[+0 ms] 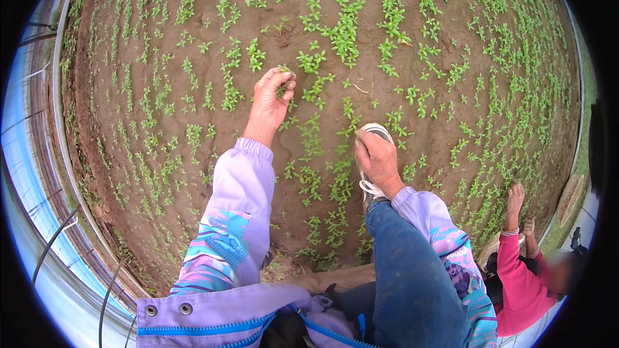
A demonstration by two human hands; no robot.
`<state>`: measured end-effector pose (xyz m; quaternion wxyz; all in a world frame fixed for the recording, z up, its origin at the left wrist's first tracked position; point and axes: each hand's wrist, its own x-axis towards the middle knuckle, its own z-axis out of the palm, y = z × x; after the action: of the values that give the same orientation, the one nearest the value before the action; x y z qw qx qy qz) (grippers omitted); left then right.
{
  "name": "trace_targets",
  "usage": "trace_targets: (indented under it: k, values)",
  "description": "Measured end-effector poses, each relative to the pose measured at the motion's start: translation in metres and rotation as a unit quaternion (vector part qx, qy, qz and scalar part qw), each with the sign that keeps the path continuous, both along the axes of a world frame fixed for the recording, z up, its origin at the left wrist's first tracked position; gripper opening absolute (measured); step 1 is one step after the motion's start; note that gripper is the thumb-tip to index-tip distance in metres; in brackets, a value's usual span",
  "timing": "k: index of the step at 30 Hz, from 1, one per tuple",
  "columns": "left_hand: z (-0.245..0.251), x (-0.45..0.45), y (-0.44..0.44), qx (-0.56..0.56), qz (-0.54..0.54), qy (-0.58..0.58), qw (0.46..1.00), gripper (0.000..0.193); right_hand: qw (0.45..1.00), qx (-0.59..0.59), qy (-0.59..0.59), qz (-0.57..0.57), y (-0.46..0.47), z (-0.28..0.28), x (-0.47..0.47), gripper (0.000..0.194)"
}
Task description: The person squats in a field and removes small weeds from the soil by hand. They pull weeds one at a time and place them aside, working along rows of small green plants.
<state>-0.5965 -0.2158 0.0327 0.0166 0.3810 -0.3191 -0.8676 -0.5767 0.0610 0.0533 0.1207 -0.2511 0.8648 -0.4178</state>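
Observation:
My left hand (272, 99) is raised over the seedling bed, its fingers curled around a few small green sprigs (281, 90). Below and around it, young leafy seedlings (312, 61) grow in rows from damp brown soil (285, 140). My right hand (379, 157) is over my white-laced shoe (379, 130), fingers curled in. Nothing shows between those fingers, though the palm side is hidden. Close to its left runs another row of seedlings (341, 174).
At the lower right a co-worker in a pink top (520, 285) reaches a hand (515, 198) toward the plants. A pale border (60, 77) edges the bed on the left, with blue sheeting (24, 121) beyond. My bent knee in jeans (411, 270) is beneath my right arm.

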Motion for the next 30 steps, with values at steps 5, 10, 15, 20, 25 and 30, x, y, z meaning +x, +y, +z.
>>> trace_targets:
  k: [5, 10, 15, 20, 25, 30]
  values:
    - [0.015, -0.004, -0.023, 0.093, -0.020, 0.152, 0.984, 0.029, 1.000, -0.008, 0.000, -0.003, 0.001, -0.001, 0.000, 0.022]
    - [0.022, -0.014, -0.024, 0.060, -0.027, 0.133, 0.989, 0.023, 1.000, -0.003, -0.007, -0.003, 0.000, 0.000, -0.001, 0.021]
    - [0.014, -0.027, -0.020, -0.097, -0.127, -0.013, 0.987, 0.015, 1.000, 0.006, -0.008, -0.001, 0.000, 0.003, -0.001, 0.020]
    - [0.006, -0.039, 0.001, -0.339, -0.238, -0.157, 0.896, 0.018, 1.000, 0.010, -0.011, 0.000, -0.001, 0.003, -0.002, 0.021]
    - [0.009, -0.048, 0.019, -0.529, -0.264, -0.211, 0.778, 0.034, 1.000, 0.017, -0.012, 0.006, -0.001, 0.002, -0.003, 0.021]
    - [0.000, -0.049, 0.024, -0.537, -0.227, -0.245, 0.775, 0.029, 1.000, 0.015, -0.016, 0.005, -0.001, 0.002, -0.003, 0.021]
